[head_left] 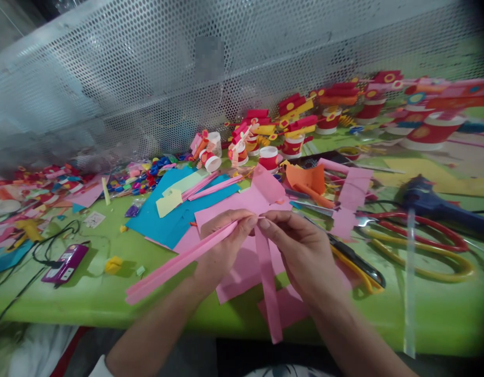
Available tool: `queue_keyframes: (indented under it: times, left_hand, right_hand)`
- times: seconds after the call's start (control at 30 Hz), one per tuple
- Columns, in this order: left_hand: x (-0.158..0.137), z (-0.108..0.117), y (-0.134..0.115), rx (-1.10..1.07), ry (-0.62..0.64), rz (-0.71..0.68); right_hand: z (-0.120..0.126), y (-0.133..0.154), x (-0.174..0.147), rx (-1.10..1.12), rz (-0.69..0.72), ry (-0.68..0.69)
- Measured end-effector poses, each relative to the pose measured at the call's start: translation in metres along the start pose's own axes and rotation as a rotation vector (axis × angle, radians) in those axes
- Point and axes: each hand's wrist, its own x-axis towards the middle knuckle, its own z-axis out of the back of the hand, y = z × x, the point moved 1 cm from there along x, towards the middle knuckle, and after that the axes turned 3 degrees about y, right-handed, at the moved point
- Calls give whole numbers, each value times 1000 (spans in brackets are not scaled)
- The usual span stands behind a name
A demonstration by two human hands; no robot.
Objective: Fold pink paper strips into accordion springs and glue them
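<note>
Above the green table, my left hand [222, 248] pinches the end of a folded pink paper strip [179, 263], which slants down to the left. Close against it, my right hand [306, 254] is closed in a pinch on a second pink paper strip [268, 288] that hangs almost straight down. The fingertips of both hands nearly meet, and the strip ends between them are partly hidden. Beneath the hands lie pink paper sheets [234, 285], overlapping a blue sheet [163, 209]. More narrow pink strips [216, 187] rest on the blue sheet.
Scissors with red and yellow handles [426, 269], a black-and-yellow cutter [359, 262] and a blue glue gun [441, 204] lie right. Red paper cups with paper models [294, 144] stand along the perforated metal screen [147, 78]. A purple device [67, 264] with cables sits left.
</note>
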Motion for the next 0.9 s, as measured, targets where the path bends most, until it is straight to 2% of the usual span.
queue_keyframes:
  times: [0.23, 0.43, 0.73, 0.9]
  left_hand:
    - [0, 0, 1, -79, 29, 78]
    - [-1, -2, 9, -200, 45, 162]
    - [1, 3, 7, -202, 99, 146]
    - [5, 2, 8, -319, 143, 192]
  right_hand:
    - [3, -2, 0, 16, 40, 1]
    - [3, -4, 3, 106, -37, -67]
    - [0, -2, 2, 118, -68, -79]
    - [0, 0, 2, 96, -58, -55]
